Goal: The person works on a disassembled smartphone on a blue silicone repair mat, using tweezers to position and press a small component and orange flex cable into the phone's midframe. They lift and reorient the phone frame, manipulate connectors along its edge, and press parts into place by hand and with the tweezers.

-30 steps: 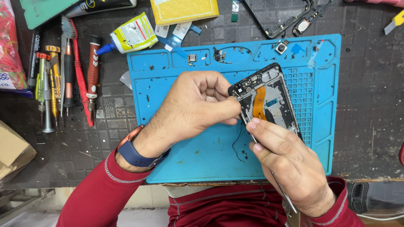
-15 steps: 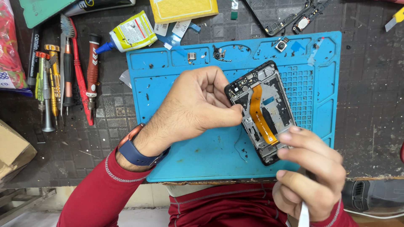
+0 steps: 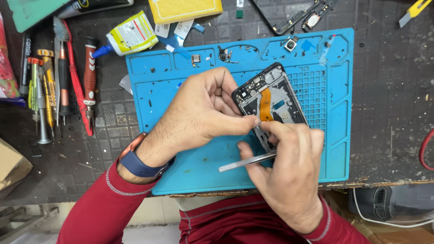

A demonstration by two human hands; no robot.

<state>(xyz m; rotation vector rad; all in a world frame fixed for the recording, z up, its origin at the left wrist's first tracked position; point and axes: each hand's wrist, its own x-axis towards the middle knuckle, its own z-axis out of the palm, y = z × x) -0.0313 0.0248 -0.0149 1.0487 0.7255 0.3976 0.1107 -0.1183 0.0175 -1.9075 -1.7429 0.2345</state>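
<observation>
While gripped, phone frame (image 3: 271,101) upper-left-pointing.

One camera only, worn on the person's head, so there is no second view to share any part of the scene. It looks almost straight down from above the chest onto the dark surface (image 3: 389,104), facing away from the body: the red sleeves enter from the bottom edge and the far side of the surface lies along the top edge. It sits close, near enough that the left hand (image 3: 199,113) and right hand (image 3: 289,171) fill the middle. Beyond the fingers (image 3: 280,131) the blue work mat (image 3: 339,149) spans most of the width; the row of screwdrivers (image 3: 58,86) lies well to their left, near the frame's edge.
</observation>
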